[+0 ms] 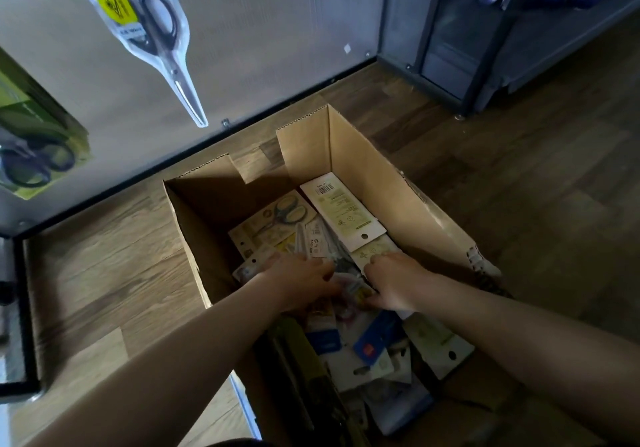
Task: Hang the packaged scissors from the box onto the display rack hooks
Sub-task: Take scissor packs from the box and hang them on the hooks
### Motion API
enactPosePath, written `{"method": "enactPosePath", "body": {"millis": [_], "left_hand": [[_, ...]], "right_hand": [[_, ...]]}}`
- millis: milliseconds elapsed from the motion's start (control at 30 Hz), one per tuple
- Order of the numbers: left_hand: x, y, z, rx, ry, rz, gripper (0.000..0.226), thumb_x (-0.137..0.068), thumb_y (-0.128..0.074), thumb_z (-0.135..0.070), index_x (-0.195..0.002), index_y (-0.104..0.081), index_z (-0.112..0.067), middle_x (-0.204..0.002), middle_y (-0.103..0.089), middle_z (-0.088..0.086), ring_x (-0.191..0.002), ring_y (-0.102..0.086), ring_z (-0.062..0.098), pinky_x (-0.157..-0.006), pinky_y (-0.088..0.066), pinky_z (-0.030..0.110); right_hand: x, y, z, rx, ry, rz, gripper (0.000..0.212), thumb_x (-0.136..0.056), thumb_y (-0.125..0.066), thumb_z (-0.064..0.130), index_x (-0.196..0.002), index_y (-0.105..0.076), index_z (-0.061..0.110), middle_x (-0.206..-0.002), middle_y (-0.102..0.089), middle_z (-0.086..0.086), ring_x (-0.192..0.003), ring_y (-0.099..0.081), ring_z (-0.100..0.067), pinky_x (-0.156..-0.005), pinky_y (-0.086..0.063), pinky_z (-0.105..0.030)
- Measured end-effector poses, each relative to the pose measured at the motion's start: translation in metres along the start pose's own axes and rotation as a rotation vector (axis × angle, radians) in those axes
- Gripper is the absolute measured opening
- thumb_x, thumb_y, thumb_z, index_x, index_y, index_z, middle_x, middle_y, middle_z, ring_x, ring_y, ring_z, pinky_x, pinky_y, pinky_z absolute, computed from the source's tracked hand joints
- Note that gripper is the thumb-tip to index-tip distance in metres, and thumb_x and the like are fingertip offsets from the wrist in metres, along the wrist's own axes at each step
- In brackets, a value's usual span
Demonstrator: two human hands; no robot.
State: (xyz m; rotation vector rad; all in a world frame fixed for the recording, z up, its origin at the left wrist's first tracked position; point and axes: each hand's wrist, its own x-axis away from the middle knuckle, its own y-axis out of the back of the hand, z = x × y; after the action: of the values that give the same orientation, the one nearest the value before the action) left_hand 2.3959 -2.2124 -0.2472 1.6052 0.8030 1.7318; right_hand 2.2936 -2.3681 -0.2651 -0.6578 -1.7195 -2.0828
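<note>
Both hands were down in the cardboard box (408, 204), which stood open on the wooden floor (104, 273) just near the foot of the display panel (259, 13). The box held a loose heap of packaged scissors (346, 211), cards lying flat and overlapping, some face up, some showing a barcode back.

The left hand (301, 282) lay palm down on the pile near the middle, fingers bent over the packs; whether it pinched one or only pressed on them could not be told. The right hand (393, 280) sat just beside it to the right, knuckles up and fingers curled into the heap, and its hold was likewise hidden. Both forearms reached in from the near edge, nearly straight.

Judging by their look, these packs would be light and fairly stiff: thin card backs with clear plastic fronts, likely slick and apt to slide over one another. The best hold would probably be a pinch at the card's top edge beside the punched hang hole, leaving the hole free for a hook.

On the panel, far left, one bagged pair of scissors (156, 31) already hung, point downward, and a green pack (31, 141) hung further left. A dark shelf unit (485, 48) stood at the far right.
</note>
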Motion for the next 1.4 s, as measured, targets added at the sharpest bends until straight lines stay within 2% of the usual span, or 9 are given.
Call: {"method": "enactPosePath", "body": {"millis": [333,433,533,700,800,967,1067,1233,1400], "left_hand": [[-0.001,-0.003,-0.01,-0.218,-0.152,-0.09,0.06,-0.088,-0.06,-0.021,-0.141,-0.034,-0.03,-0.151,-0.017,0.007,-0.136,-0.019,0.029,-0.109,-0.025,0.042],[0.002,-0.002,-0.006,-0.217,-0.136,-0.145,0.049,-0.088,-0.058,-0.019,-0.134,-0.044,-0.027,-0.146,-0.032,0.002,-0.131,-0.029,0.026,-0.108,-0.026,0.04],[0.01,0.001,0.009,-0.118,-0.036,-0.156,0.039,-0.091,-0.053,-0.024,-0.13,-0.049,-0.028,-0.129,-0.052,0.0,-0.121,-0.039,0.024,-0.104,-0.027,0.037],[0.018,0.003,0.027,0.099,0.195,-0.174,0.034,-0.091,-0.053,-0.029,-0.125,-0.052,-0.028,-0.128,-0.057,-0.003,-0.125,-0.044,0.019,-0.108,-0.021,0.039],[0.021,0.005,0.031,0.216,0.318,-0.224,0.034,-0.094,-0.049,-0.03,-0.128,-0.053,-0.029,-0.135,-0.052,-0.009,-0.132,-0.036,0.013,-0.111,-0.015,0.034],[0.028,0.007,0.037,0.357,0.513,-0.358,0.026,-0.093,-0.05,-0.035,-0.116,-0.059,-0.027,-0.118,-0.059,-0.004,-0.118,-0.048,0.016,-0.103,-0.023,0.032],[0.031,0.012,0.04,0.468,0.628,-0.47,0.021,-0.094,-0.049,-0.036,-0.108,-0.06,-0.025,-0.103,-0.061,-0.005,-0.107,-0.053,0.016,-0.099,-0.026,0.031],[0.044,0.019,0.049,0.582,0.747,-0.561,0.025,-0.094,-0.047,-0.042,-0.106,-0.061,-0.024,-0.097,-0.064,-0.003,-0.098,-0.057,0.019,-0.092,-0.032,0.034],[0.071,0.03,0.059,0.7,0.802,-0.703,0.031,-0.095,-0.046,-0.044,-0.112,-0.065,-0.027,-0.094,-0.067,0.0,-0.095,-0.058,0.024,-0.083,-0.036,0.034]], "right_hand": [[0.001,0.002,-0.009,0.0,-0.051,0.068,0.035,-0.086,-0.057,0.047,-0.094,-0.056,0.013,-0.103,-0.054,-0.007,-0.088,-0.051,-0.023,-0.07,-0.041,-0.029],[0.004,0.002,-0.01,-0.02,-0.046,0.087,0.034,-0.084,-0.059,0.048,-0.088,-0.052,0.015,-0.096,-0.05,-0.004,-0.082,-0.049,-0.022,-0.068,-0.041,-0.029],[0.007,0.002,-0.008,-0.016,-0.006,0.07,0.035,-0.083,-0.061,0.048,-0.089,-0.055,0.014,-0.096,-0.051,-0.005,-0.085,-0.052,-0.023,-0.067,-0.038,-0.028],[0.01,-0.004,-0.001,-0.062,0.012,0.087,0.027,-0.084,-0.06,0.041,-0.076,-0.049,0.018,-0.095,-0.059,-0.005,-0.083,-0.058,-0.022,-0.056,-0.039,-0.027],[0.012,-0.011,0.007,-0.047,0.014,0.055,0.029,-0.083,-0.062,0.036,-0.098,-0.058,0.012,-0.104,-0.059,-0.007,-0.095,-0.059,-0.025,-0.068,-0.037,-0.026],[0.006,-0.006,0.01,-0.245,-0.103,0.104,0.013,-0.089,-0.054,0.02,-0.1,-0.053,0.014,-0.108,-0.058,-0.009,-0.096,-0.058,-0.025,-0.075,-0.05,-0.031],[0.007,0.005,0.01,-0.305,-0.088,0.112,0.021,-0.093,-0.049,0.016,-0.112,-0.05,0.008,-0.112,-0.056,-0.011,-0.097,-0.055,-0.023,-0.07,-0.04,-0.025],[0.011,0.033,0.01,-0.43,-0.084,0.035,0.014,-0.093,-0.049,0.009,-0.102,-0.041,0.017,-0.09,-0.05,0.001,-0.075,-0.049,-0.012,-0.054,-0.035,-0.02],[0.012,0.073,0.013,-0.307,-0.111,-0.062,0.025,-0.088,-0.049,0.003,-0.112,-0.046,0.008,-0.11,-0.057,-0.012,-0.091,-0.058,-0.023,-0.056,-0.04,-0.025]]}}
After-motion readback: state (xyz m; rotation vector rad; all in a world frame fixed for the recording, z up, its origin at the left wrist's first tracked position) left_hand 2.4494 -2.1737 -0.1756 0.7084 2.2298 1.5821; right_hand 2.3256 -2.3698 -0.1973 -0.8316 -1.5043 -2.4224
